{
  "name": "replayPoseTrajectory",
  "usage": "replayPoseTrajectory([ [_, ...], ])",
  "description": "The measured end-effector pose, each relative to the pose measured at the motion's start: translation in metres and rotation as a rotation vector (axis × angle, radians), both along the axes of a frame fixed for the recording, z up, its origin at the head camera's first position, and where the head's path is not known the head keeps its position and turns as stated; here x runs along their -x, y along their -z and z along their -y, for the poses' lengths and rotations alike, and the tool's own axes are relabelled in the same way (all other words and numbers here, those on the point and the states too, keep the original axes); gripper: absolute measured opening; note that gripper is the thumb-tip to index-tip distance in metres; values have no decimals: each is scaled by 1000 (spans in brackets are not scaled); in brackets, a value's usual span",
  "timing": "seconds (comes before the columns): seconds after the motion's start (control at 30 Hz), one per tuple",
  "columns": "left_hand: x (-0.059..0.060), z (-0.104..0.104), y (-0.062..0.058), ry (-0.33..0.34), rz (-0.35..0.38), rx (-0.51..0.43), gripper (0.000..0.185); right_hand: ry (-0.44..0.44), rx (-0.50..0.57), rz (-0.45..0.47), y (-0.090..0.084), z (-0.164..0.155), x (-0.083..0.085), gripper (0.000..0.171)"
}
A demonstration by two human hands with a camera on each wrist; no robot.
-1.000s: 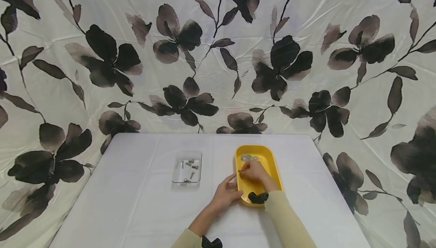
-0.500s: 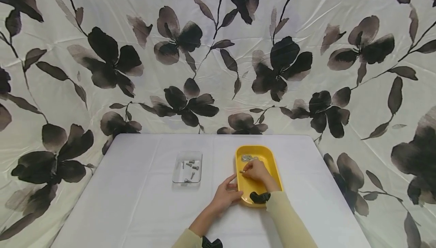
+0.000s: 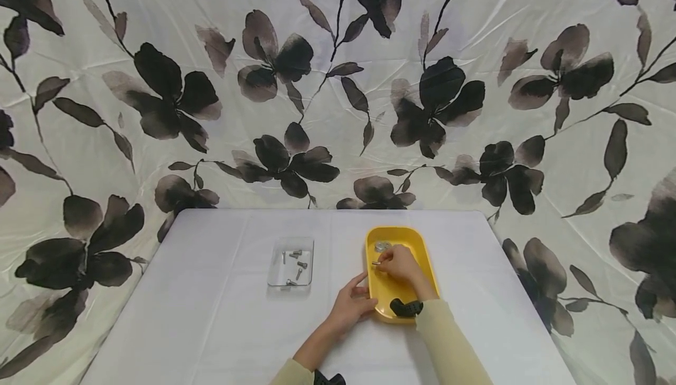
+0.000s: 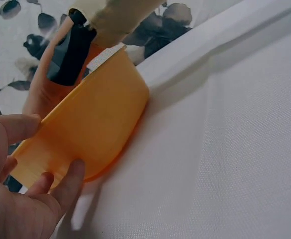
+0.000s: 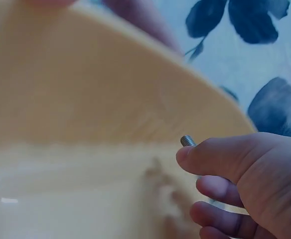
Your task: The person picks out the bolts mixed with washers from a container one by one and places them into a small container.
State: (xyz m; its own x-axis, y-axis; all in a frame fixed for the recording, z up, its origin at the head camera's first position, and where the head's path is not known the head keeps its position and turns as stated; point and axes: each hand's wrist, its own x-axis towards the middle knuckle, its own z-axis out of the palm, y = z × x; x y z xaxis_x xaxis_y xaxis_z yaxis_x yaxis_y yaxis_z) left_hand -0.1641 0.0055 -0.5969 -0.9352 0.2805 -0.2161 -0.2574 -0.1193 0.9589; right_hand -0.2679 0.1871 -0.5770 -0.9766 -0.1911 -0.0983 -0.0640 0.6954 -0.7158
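A person is sitting at a table [image 3: 211, 326] draped in white cloth, working over a yellow tray [image 3: 425, 262] that is lying right of the middle. At the far end of the tray a few flat silvery washers [image 3: 381, 246] are lying together. The right hand [image 3: 399, 263] is hovering inside the tray, fingers curled, pinching a small bolt [image 3: 375, 264] whose threaded end is poking out toward the left; in the right wrist view the threaded tip [image 5: 187, 141] is showing just above the thumb [image 5: 220, 157], with the tray's inner wall [image 5: 85, 99] blurred behind it. The left hand [image 3: 351, 306] is gripping the tray's near left rim, thumb on the outside wall and fingers wrapping the edge; the left wrist view is showing those fingers [image 4: 68, 181] pressing against the tray's outer wall [image 4: 95, 124].

Left of the tray, well apart from it, a clear plastic box [image 3: 290, 279] is sitting open on the cloth, and several more small bolts [image 3: 296, 254] are lying scattered inside it. Black wrist-worn devices are showing on both arms, one [image 3: 406, 307] overhanging the tray's near end. Pale yellow sleeves [image 3: 449, 344] are covering the forearms. Behind the table a cream backdrop [image 3: 338, 80] printed with dark flowers is hanging. Nothing is lying between box and tray.
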Motion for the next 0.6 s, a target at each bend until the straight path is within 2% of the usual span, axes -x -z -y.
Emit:
replayPoseTrajectory([
  [0.17, 7, 7, 2, -30, -67, 120, 64, -15, -30, -68, -22, 1, 6, 12],
  [0.27, 10, 19, -1, 10, -154, 223, 55, -2, -52, -92, -35, 2, 5, 13],
  [0.4, 7, 44, -15, 110, -301, 378, 40, -17, -54, -135, -51, 6, 0, 11],
  [0.47, 4, 58, -22, 133, -377, 441, 34, -30, -45, -151, -58, 10, -3, 10],
  [0.53, 1, 71, -30, 124, -461, 519, 31, -41, -42, -158, -65, 13, -5, 10],
  [0.6, -1, 82, -38, 76, -562, 621, 30, -53, -40, -183, -71, 17, -5, 10],
])
